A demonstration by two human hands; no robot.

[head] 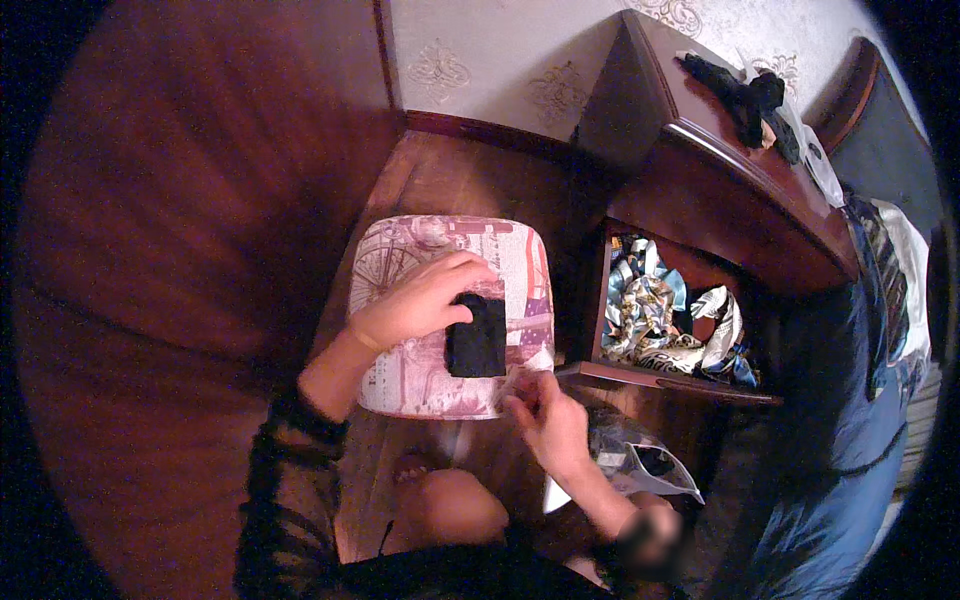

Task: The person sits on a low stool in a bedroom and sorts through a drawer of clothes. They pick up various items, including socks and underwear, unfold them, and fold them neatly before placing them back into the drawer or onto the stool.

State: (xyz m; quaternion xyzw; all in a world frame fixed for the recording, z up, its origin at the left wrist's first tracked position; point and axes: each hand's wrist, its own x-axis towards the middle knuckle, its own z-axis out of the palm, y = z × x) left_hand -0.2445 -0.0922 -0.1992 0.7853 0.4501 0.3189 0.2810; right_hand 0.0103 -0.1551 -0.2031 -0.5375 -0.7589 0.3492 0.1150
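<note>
A black folded cloth lies as a flat rectangle on a padded stool seat with a printed pink and white cover. My left hand is over the seat, its thumb at the cloth's upper left edge and its fingers stretched beyond the top edge. At the seat's lower right corner, my right hand has its fingers closed on a thin, pale, crumpled piece, perhaps clear plastic. The fingers hide part of that piece, so its full shape cannot be told.
Right of the stool, an open drawer of a dark wooden cabinet holds patterned scarves. Black garments lie on the cabinet top. A clear plastic bag is below the drawer. Blue fabric is at far right.
</note>
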